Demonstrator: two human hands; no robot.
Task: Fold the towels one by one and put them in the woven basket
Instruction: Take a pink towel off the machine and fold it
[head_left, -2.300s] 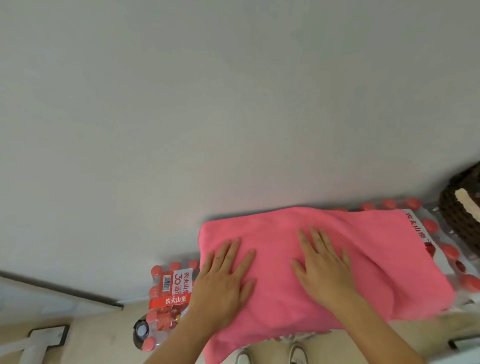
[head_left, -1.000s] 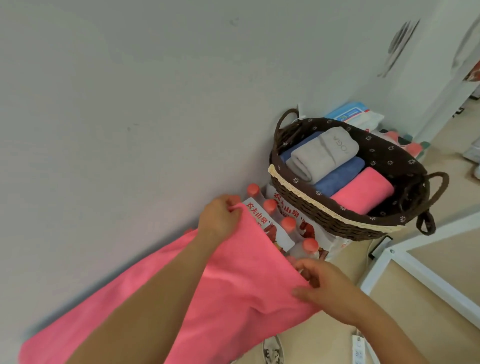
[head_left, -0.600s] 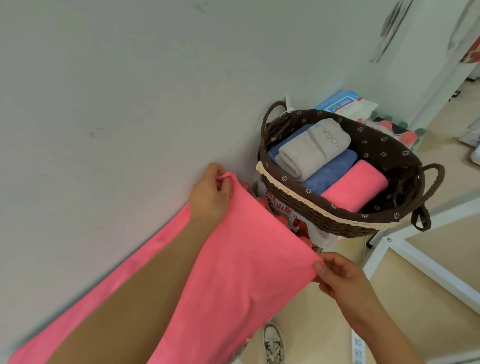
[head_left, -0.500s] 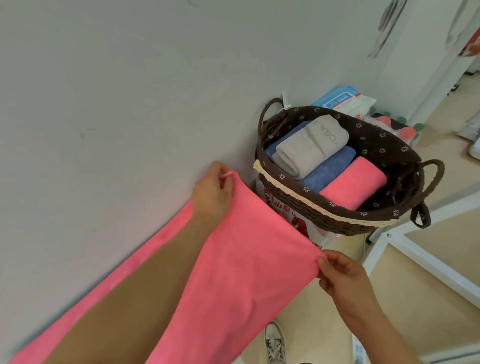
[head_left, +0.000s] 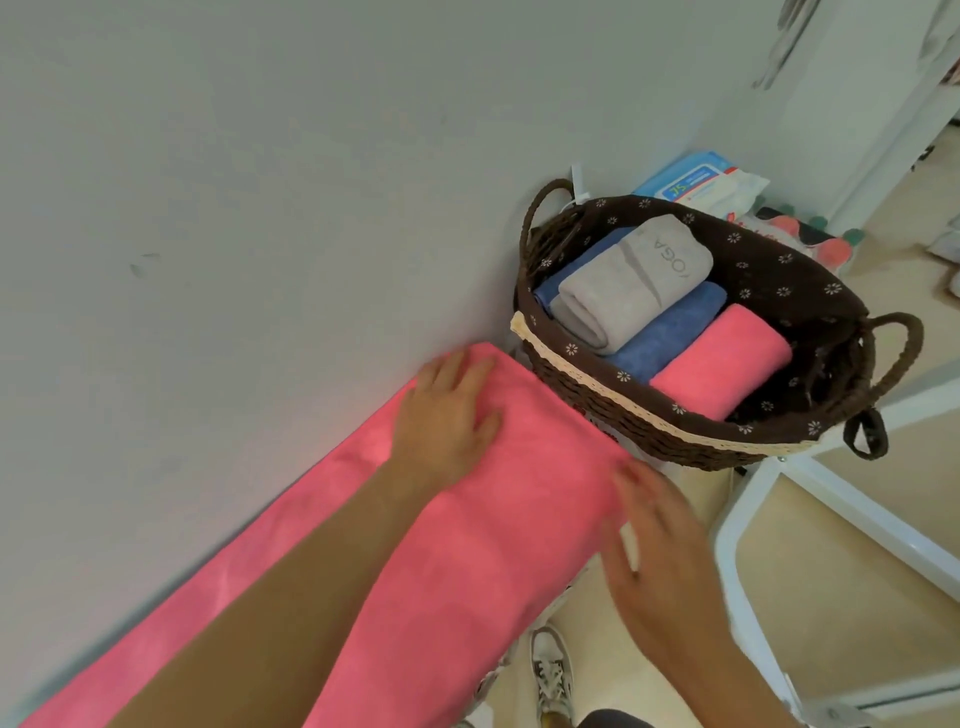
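A long pink towel (head_left: 467, 561) lies flat along the wall, its far end next to the woven basket (head_left: 623, 415). My left hand (head_left: 447, 415) rests flat on that far end, fingers straight. My right hand (head_left: 654, 551) is blurred at the towel's near right edge, fingers spread, holding nothing. The dark brown basket with a flowered lining holds a rolled grey towel (head_left: 628, 280), a blue towel (head_left: 670, 332) and a folded pink towel (head_left: 722, 364).
A pale wall (head_left: 260, 208) runs close along the left. White frame bars (head_left: 753, 519) stand on the beige floor to the right. Packets (head_left: 701, 182) and red-capped bottles (head_left: 789, 234) lie behind the basket. A shoe (head_left: 553, 675) shows below.
Both hands have let go of the towel's end corners and laid it down flat; the left palm now presses on it and the right hand sweeps at its edge.
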